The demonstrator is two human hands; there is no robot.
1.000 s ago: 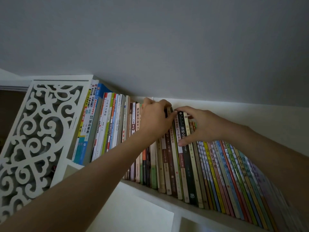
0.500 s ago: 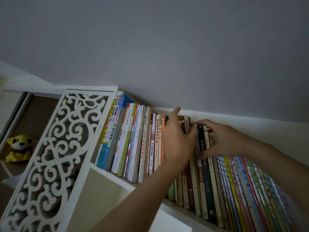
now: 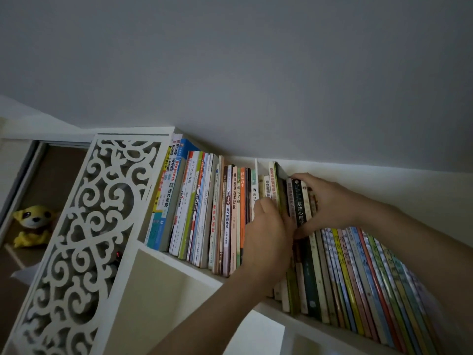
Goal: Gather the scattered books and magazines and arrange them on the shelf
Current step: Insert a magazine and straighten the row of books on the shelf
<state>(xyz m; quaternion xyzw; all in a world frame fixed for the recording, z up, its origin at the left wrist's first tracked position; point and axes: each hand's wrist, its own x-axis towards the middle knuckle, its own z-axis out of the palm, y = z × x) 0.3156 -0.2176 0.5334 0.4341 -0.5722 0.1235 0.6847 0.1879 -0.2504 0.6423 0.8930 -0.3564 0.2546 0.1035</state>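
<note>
Clasping black book (image 3: 300, 210), right hand (image 3: 330, 203) grip curled; left hand (image 3: 268, 242) grip pinching neighbouring spines.

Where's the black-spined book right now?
In the head view, the black book stands in the shelf row right of centre, between the left hand and the right hand, whose fingers curl over its top.

White shelf (image 3: 179, 265) with a white scrollwork side panel (image 3: 84, 226), black spine with white characters (image 3: 299, 208) in my grip, orange spine (image 3: 242, 208), rainbow-striped thin spines (image 3: 363, 272), yellow plush toy (image 3: 33, 224), grey wall (image 3: 256, 73)
</note>
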